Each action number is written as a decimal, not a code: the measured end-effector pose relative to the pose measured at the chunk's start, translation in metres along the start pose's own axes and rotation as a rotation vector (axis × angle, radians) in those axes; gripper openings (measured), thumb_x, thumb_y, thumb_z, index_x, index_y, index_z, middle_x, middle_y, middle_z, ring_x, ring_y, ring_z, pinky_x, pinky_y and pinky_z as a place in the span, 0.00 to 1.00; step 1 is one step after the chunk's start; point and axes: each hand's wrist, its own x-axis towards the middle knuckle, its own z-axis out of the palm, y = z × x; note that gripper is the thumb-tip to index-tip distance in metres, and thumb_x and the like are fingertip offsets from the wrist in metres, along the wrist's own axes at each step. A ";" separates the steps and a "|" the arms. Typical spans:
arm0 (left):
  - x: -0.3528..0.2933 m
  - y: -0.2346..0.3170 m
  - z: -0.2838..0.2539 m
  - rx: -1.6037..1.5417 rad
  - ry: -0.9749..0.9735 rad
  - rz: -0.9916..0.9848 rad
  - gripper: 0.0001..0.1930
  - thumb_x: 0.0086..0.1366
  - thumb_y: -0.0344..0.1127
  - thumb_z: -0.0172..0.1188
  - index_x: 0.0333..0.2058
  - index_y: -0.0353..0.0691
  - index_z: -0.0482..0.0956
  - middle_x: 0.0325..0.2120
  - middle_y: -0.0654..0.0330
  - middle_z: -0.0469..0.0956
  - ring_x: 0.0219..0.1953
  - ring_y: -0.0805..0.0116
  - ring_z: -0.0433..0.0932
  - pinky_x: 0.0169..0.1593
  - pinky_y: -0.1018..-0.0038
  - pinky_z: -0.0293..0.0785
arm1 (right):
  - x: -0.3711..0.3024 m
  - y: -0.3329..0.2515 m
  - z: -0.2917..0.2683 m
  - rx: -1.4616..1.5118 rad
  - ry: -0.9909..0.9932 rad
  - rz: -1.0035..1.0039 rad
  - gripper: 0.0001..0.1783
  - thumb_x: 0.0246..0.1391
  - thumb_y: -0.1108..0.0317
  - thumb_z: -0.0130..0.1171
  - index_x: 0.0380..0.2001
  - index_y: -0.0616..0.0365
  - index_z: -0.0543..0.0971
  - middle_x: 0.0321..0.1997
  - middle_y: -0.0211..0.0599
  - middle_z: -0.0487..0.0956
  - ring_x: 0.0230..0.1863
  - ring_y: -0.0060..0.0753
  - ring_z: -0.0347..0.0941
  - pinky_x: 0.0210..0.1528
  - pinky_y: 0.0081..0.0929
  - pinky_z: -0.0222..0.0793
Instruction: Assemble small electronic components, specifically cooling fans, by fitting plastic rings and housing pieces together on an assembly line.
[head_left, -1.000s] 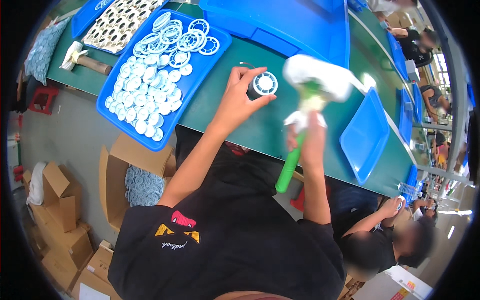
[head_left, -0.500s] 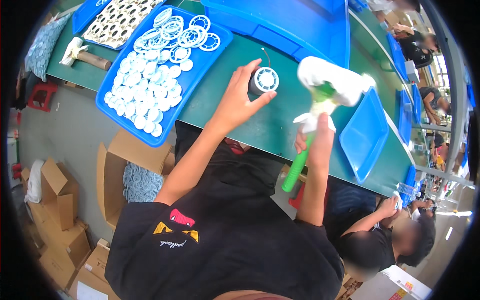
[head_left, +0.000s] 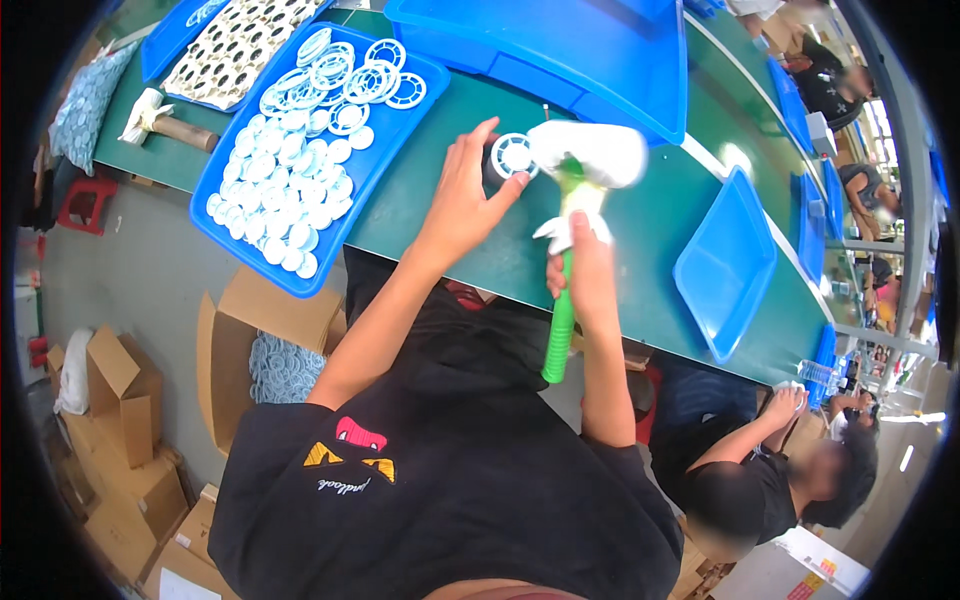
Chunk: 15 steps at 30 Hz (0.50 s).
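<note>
My left hand [head_left: 464, 202] curves around a short dark cylinder [head_left: 491, 174] standing on the green table. A white slotted ring [head_left: 515, 155] sits on its top, and my thumb touches its edge. My right hand [head_left: 584, 270] grips a mallet by its ribbed green handle [head_left: 560, 335]. White wrapping covers the mallet head [head_left: 602, 155], blurred by motion. That head is just right of the ring and overlaps its right side in the view; whether they touch I cannot tell.
A blue tray of white discs and slotted rings [head_left: 335, 222] is on the left. Beyond it lie another hammer [head_left: 185, 132] and a honeycomb-like tray [head_left: 235, 50]. A large blue bin [head_left: 540, 75] stands behind, a smaller blue tray [head_left: 725, 275] right. A co-worker [head_left: 745, 440] sits at right.
The mallet in my right hand has swung left and slightly down toward the ringed cylinder. My left hand and the cylinder have shifted slightly left in the view, as have the nearby trays.
</note>
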 end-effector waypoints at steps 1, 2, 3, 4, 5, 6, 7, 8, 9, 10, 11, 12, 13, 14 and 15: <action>0.001 -0.002 -0.001 0.001 0.003 -0.022 0.37 0.65 0.42 0.66 0.67 0.35 0.61 0.56 0.45 0.71 0.61 0.48 0.69 0.64 0.59 0.66 | 0.001 0.000 -0.001 0.096 -0.010 0.010 0.26 0.74 0.47 0.43 0.34 0.60 0.71 0.18 0.31 0.67 0.12 0.22 0.61 0.13 0.24 0.59; 0.000 -0.003 -0.001 0.003 0.007 -0.019 0.37 0.65 0.42 0.66 0.67 0.35 0.61 0.56 0.45 0.71 0.61 0.48 0.69 0.64 0.59 0.66 | -0.002 -0.006 -0.009 0.129 -0.038 0.032 0.26 0.74 0.47 0.43 0.34 0.60 0.71 0.18 0.31 0.66 0.12 0.22 0.61 0.13 0.24 0.59; -0.002 0.001 -0.003 0.033 -0.012 -0.015 0.37 0.65 0.43 0.66 0.67 0.35 0.60 0.56 0.45 0.71 0.61 0.48 0.69 0.64 0.59 0.66 | -0.007 -0.017 -0.014 0.161 -0.068 0.056 0.26 0.74 0.46 0.42 0.34 0.61 0.71 0.18 0.31 0.66 0.11 0.22 0.60 0.13 0.25 0.58; -0.004 0.003 -0.003 0.063 -0.031 -0.011 0.37 0.65 0.43 0.66 0.67 0.35 0.60 0.56 0.45 0.71 0.61 0.48 0.69 0.64 0.58 0.66 | -0.010 -0.020 -0.014 0.202 -0.019 0.028 0.27 0.74 0.46 0.41 0.34 0.61 0.71 0.18 0.31 0.66 0.11 0.21 0.59 0.13 0.25 0.57; -0.004 0.002 -0.003 0.066 -0.027 -0.013 0.37 0.65 0.43 0.66 0.67 0.35 0.60 0.56 0.45 0.71 0.61 0.48 0.69 0.64 0.58 0.66 | -0.012 -0.021 -0.013 0.243 0.014 -0.029 0.27 0.74 0.47 0.41 0.34 0.61 0.71 0.18 0.31 0.66 0.11 0.21 0.59 0.13 0.25 0.57; -0.003 0.001 -0.003 0.042 -0.029 -0.026 0.38 0.65 0.44 0.67 0.68 0.35 0.60 0.56 0.45 0.71 0.61 0.48 0.69 0.64 0.58 0.66 | -0.015 -0.023 -0.010 0.288 0.049 -0.089 0.27 0.75 0.47 0.40 0.34 0.61 0.71 0.18 0.31 0.67 0.11 0.22 0.59 0.13 0.24 0.57; -0.002 0.001 -0.002 0.018 -0.032 -0.040 0.39 0.65 0.44 0.67 0.68 0.35 0.59 0.57 0.45 0.71 0.61 0.48 0.69 0.64 0.58 0.65 | -0.016 -0.024 -0.007 0.313 0.054 -0.116 0.27 0.74 0.47 0.41 0.34 0.60 0.72 0.18 0.31 0.67 0.11 0.22 0.59 0.13 0.24 0.57; 0.000 0.001 -0.001 0.021 -0.031 -0.038 0.39 0.65 0.44 0.67 0.68 0.35 0.59 0.57 0.45 0.71 0.61 0.48 0.69 0.64 0.58 0.65 | -0.013 -0.021 -0.003 0.244 0.057 -0.064 0.28 0.74 0.45 0.42 0.34 0.61 0.72 0.19 0.30 0.67 0.13 0.20 0.61 0.14 0.23 0.58; 0.001 0.001 0.000 -0.003 -0.014 -0.018 0.39 0.65 0.45 0.67 0.68 0.35 0.59 0.57 0.45 0.71 0.61 0.48 0.69 0.64 0.58 0.65 | -0.009 -0.017 0.000 0.176 0.065 -0.010 0.29 0.74 0.44 0.43 0.34 0.61 0.73 0.19 0.28 0.68 0.15 0.19 0.63 0.15 0.22 0.59; 0.000 0.001 0.002 -0.027 0.003 0.003 0.40 0.64 0.45 0.67 0.68 0.35 0.59 0.57 0.45 0.72 0.61 0.48 0.69 0.64 0.58 0.65 | -0.002 -0.017 -0.001 0.012 -0.021 0.045 0.29 0.74 0.44 0.43 0.34 0.62 0.73 0.19 0.29 0.68 0.15 0.19 0.63 0.16 0.22 0.60; -0.003 -0.002 0.001 -0.025 -0.003 0.002 0.40 0.64 0.45 0.67 0.68 0.35 0.59 0.57 0.45 0.72 0.61 0.48 0.69 0.64 0.58 0.65 | 0.000 -0.021 -0.009 0.026 -0.043 0.060 0.29 0.74 0.44 0.43 0.34 0.62 0.73 0.19 0.29 0.68 0.15 0.19 0.63 0.16 0.22 0.60; -0.003 -0.004 0.000 0.007 -0.007 -0.015 0.40 0.64 0.45 0.68 0.68 0.35 0.59 0.57 0.45 0.72 0.61 0.48 0.69 0.65 0.57 0.65 | 0.002 -0.027 -0.017 0.035 -0.067 0.070 0.29 0.74 0.44 0.43 0.33 0.61 0.73 0.19 0.29 0.68 0.15 0.18 0.63 0.16 0.22 0.61; -0.002 -0.006 0.000 0.040 -0.012 -0.033 0.41 0.64 0.46 0.68 0.68 0.35 0.59 0.57 0.45 0.72 0.62 0.48 0.69 0.65 0.57 0.64 | 0.000 -0.029 -0.018 0.084 -0.069 -0.026 0.29 0.74 0.44 0.43 0.32 0.61 0.72 0.19 0.29 0.68 0.15 0.18 0.64 0.16 0.22 0.61; -0.001 -0.008 0.001 0.040 -0.012 -0.030 0.41 0.64 0.46 0.68 0.68 0.35 0.59 0.57 0.45 0.72 0.62 0.48 0.69 0.65 0.57 0.64 | 0.000 -0.027 -0.016 0.085 -0.069 -0.028 0.29 0.74 0.44 0.43 0.32 0.61 0.72 0.19 0.29 0.68 0.15 0.18 0.64 0.16 0.22 0.61; -0.001 -0.003 0.001 0.036 -0.010 -0.024 0.42 0.63 0.45 0.68 0.69 0.35 0.58 0.57 0.45 0.72 0.62 0.48 0.68 0.65 0.57 0.64 | -0.001 -0.022 -0.011 0.186 -0.021 -0.109 0.29 0.74 0.44 0.43 0.32 0.61 0.72 0.19 0.28 0.68 0.15 0.18 0.64 0.16 0.22 0.60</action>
